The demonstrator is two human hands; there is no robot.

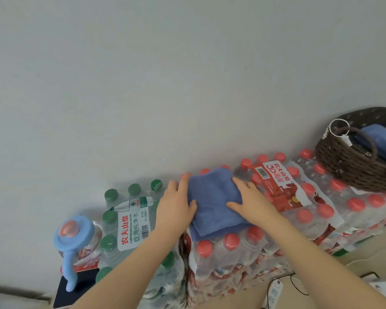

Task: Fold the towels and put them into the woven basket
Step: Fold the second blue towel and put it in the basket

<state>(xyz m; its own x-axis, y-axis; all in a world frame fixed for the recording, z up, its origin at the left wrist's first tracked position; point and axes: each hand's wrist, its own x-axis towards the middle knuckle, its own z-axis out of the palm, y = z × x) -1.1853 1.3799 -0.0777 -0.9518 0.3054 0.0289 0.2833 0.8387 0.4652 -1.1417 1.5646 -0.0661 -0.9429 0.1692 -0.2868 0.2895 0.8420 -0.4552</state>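
- On top of the shrink-wrapped pack of red-capped water bottles (243, 248) lies a folded blue towel (214, 204), square and flat.
- The left hand (176, 206) rests at the towel's left edge, fingers straight, thumb on the cloth.
- The right hand (252, 201) presses flat on its right side, fingers relaxed, gripping nothing.
- The woven basket (352, 166) sits well to the right on the bottles, another blue towel (381, 139) inside it.
- A pack of green-capped bottles (129, 221) stands just left.
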